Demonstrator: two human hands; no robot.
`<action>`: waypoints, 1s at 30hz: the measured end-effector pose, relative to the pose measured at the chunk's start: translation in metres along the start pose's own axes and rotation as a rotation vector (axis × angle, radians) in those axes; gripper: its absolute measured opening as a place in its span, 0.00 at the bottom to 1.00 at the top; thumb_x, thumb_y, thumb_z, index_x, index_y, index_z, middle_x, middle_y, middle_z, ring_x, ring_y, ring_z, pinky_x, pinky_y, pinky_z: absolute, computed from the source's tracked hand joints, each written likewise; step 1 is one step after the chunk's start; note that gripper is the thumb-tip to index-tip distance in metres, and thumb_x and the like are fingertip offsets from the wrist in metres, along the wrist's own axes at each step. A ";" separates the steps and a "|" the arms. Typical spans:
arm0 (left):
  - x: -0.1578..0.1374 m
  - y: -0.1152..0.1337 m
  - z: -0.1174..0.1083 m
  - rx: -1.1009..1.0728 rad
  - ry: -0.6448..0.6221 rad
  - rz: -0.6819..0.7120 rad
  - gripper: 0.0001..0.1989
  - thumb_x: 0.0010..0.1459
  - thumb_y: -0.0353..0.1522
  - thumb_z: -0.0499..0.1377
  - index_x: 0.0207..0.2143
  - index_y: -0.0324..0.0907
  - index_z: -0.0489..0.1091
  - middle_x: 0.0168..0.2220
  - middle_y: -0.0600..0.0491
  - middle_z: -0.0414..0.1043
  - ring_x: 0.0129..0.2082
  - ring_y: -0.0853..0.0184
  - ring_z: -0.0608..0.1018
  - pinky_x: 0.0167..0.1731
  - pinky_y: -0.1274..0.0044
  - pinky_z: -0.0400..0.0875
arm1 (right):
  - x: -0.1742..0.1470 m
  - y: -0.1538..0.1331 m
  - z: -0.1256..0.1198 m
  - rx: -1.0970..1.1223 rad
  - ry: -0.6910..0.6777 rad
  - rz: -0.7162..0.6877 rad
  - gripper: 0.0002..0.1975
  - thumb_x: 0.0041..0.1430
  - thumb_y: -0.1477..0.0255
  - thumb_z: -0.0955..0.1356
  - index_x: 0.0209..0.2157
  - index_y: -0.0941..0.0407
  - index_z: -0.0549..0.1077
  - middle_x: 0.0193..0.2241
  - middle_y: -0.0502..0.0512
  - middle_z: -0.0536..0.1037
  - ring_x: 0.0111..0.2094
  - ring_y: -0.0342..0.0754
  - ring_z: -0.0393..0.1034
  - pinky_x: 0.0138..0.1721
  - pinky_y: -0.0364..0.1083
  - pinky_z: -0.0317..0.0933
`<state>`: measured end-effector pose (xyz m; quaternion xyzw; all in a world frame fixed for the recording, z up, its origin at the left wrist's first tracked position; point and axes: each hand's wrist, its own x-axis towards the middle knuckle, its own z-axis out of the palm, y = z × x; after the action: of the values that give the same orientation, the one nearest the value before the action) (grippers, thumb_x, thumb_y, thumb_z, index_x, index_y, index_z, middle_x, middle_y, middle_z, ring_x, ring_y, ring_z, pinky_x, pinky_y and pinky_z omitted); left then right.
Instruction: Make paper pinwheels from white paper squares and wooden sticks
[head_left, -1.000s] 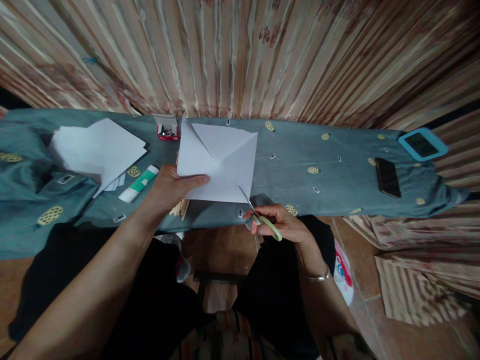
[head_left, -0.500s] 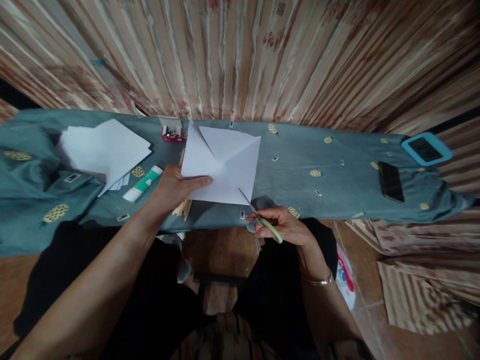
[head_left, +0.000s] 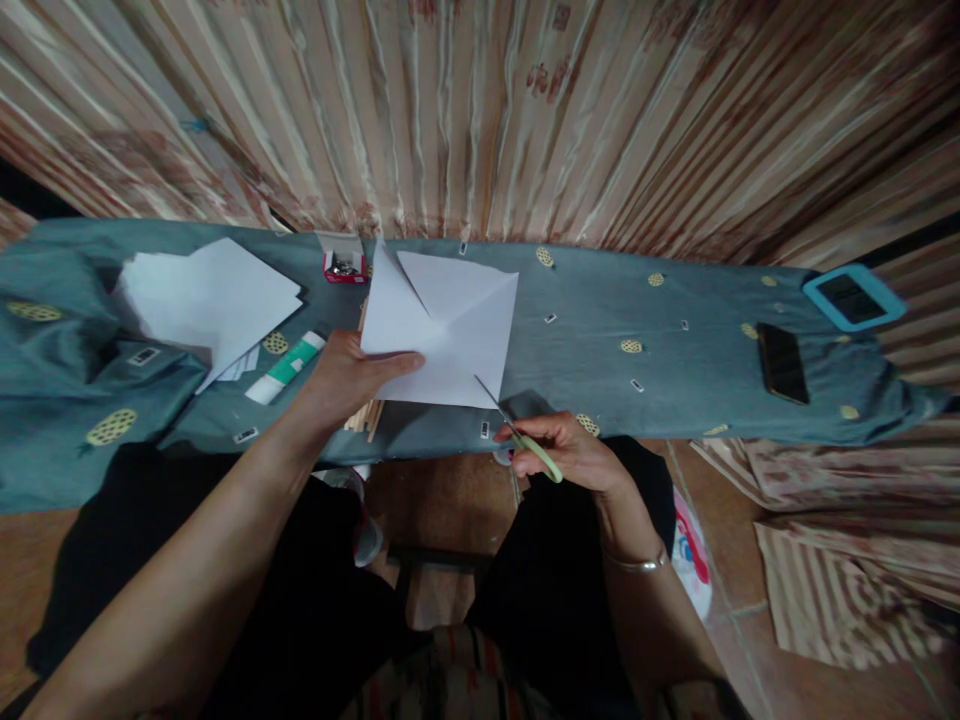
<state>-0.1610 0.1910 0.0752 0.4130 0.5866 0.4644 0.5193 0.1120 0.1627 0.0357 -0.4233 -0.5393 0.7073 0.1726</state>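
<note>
Creased white paper sheet [head_left: 450,345] and green-handled metal scissors [head_left: 534,446] sit marginally further left than half a second earlier. Left grip [head_left: 349,375] clamps the sheet's left side, thumb on top. Right grip [head_left: 570,450] grasps the scissors' handle; blade overlaps the sheet's near edge. Pale wooden sticks [head_left: 367,416] lie beside the left grip.

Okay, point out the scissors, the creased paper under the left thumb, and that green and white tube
Scissors [head_left: 541,457]: head view, on the pale green handle.
Creased paper [head_left: 466,348]: head view, on its flat middle.
Green and white tube [head_left: 286,368]: head view, on its green band.
</note>
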 end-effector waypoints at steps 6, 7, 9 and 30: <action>-0.003 0.000 0.002 0.055 -0.015 -0.048 0.18 0.37 0.34 0.71 0.34 0.38 0.78 0.36 0.51 0.81 0.35 0.61 0.80 0.40 0.70 0.75 | 0.000 -0.003 0.001 -0.035 -0.009 -0.032 0.24 0.43 0.60 0.78 0.40 0.60 0.79 0.23 0.45 0.69 0.23 0.36 0.59 0.24 0.39 0.55; -0.003 0.000 0.003 0.078 -0.019 -0.059 0.18 0.36 0.35 0.70 0.33 0.39 0.78 0.35 0.51 0.81 0.35 0.61 0.80 0.39 0.70 0.75 | 0.000 -0.004 0.001 -0.036 -0.011 -0.036 0.24 0.44 0.60 0.78 0.41 0.60 0.79 0.23 0.44 0.69 0.23 0.36 0.59 0.25 0.39 0.54; -0.004 0.000 0.004 0.113 -0.027 -0.073 0.18 0.36 0.36 0.70 0.32 0.39 0.78 0.35 0.50 0.81 0.35 0.60 0.81 0.38 0.70 0.75 | 0.000 -0.003 0.001 -0.035 -0.014 -0.044 0.23 0.46 0.60 0.77 0.41 0.60 0.78 0.23 0.44 0.68 0.23 0.36 0.58 0.25 0.39 0.53; -0.006 0.000 0.005 0.116 -0.028 -0.071 0.17 0.36 0.37 0.70 0.32 0.40 0.78 0.35 0.51 0.81 0.36 0.58 0.81 0.36 0.72 0.76 | 0.002 -0.001 0.002 -0.006 0.011 -0.026 0.23 0.43 0.60 0.78 0.39 0.60 0.78 0.23 0.46 0.73 0.24 0.37 0.64 0.26 0.39 0.60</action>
<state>-0.1555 0.1862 0.0762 0.4278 0.6195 0.4051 0.5188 0.1095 0.1632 0.0356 -0.4207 -0.5458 0.7010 0.1838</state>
